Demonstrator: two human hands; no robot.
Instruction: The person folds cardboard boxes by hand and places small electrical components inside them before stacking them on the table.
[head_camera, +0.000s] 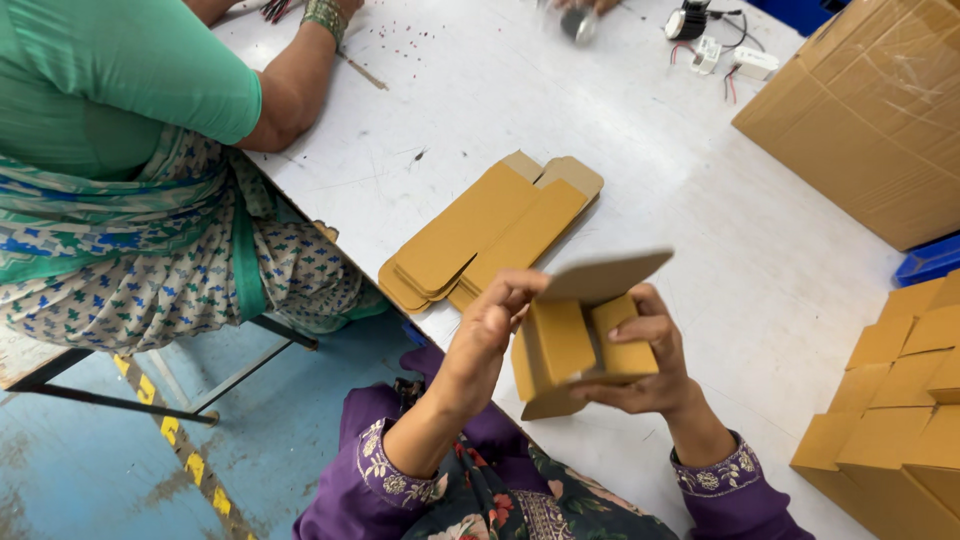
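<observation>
Brown cardboard cartons, white table.
Small carton (575, 340) held half-folded; flat blanks (485, 232) stacked centrally; large box (870, 110) far right; folded cartons (900, 400) piled right.

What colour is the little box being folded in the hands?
The small box is plain tan-brown cardboard, seen best in the head view.

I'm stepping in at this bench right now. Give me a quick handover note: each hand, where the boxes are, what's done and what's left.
Left hand and right hand both grip one small brown carton above the white table; its sides are formed, its top flap still open.
Flat carton blanks lie stacked on the table ahead.
Folded cartons are piled at the right.
Done: that pile. Left: closing the held carton and folding the flat stack.
</observation>
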